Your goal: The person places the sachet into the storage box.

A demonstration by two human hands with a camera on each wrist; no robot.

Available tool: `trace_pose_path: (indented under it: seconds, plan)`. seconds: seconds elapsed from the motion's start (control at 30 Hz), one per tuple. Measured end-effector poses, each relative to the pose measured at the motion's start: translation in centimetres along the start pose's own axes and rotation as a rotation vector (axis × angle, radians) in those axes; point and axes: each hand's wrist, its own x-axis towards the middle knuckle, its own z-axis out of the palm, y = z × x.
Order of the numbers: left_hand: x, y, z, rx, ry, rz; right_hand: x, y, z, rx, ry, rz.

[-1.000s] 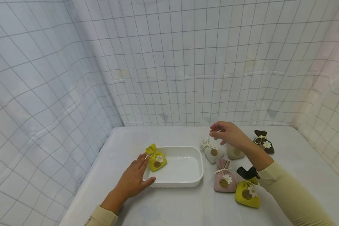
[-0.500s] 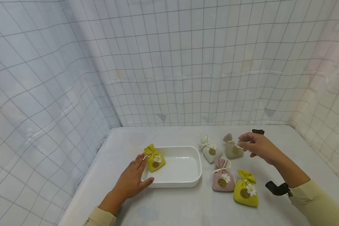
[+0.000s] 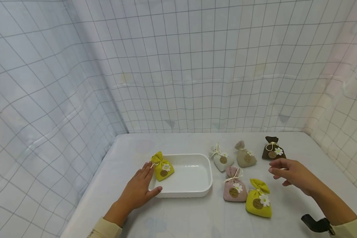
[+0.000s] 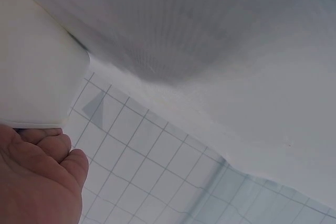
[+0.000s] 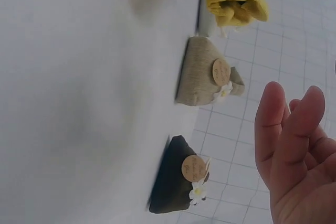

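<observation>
My left hand (image 3: 135, 191) rests at the left side of a white rectangular tray (image 3: 186, 194), fingers fairly straight along the rim and thumb over the near corner. Inside the tray's left end leans a yellow drawstring pouch (image 3: 162, 171) with a white flower, its top over the rim beside my fingertips. The left wrist view shows the fingers (image 4: 52, 145) right at the tray's edge. My right hand (image 3: 294, 173) hovers with loosely bent fingers, holding nothing. Nearest to it are a dark brown pouch (image 3: 269, 153) behind and a second yellow pouch (image 3: 259, 205) to the front left.
Right of the tray lie a cream pouch (image 3: 220, 165), a beige pouch (image 3: 244, 160) and a pink pouch (image 3: 230, 194), each with a flower and a round tag. A white cloth covers the table (image 3: 181, 218). Grid-patterned curtains (image 3: 196, 82) hang behind and at both sides.
My right hand has drawn back from above the cream and beige pouches toward the right and nearer, uncovering the beige and dark brown ones. The left hand stays at the tray.
</observation>
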Motion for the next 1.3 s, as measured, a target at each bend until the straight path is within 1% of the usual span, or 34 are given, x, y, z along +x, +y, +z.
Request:
trace_pose_path:
  seconds: [0.23,0.37,0.5,0.87,1.13,1.3]
  plan:
    - [0.0,0.0,0.1,-0.005,0.021,0.004,-1.2,1.8,0.9,0.030,-0.021,0.095]
    - [0.0,0.0,0.1,-0.009,0.010,0.001,-1.7,2.5,1.6,0.047,-0.044,0.146]
    - [0.0,0.1,0.0,-0.011,-0.002,-0.009,-2.1,3.0,2.1,0.048,-0.059,0.171]
    - [0.0,0.1,0.1,-0.014,0.011,-0.011,-2.6,3.8,3.2,0.053,-0.128,0.209]
    - [-0.1,0.1,-0.1,-0.015,0.002,-0.010,-2.6,4.5,3.6,0.084,-0.220,0.165]
    - [-0.1,0.1,0.0,-0.011,-0.003,-0.007,-2.6,4.5,4.0,0.071,-0.279,0.164]
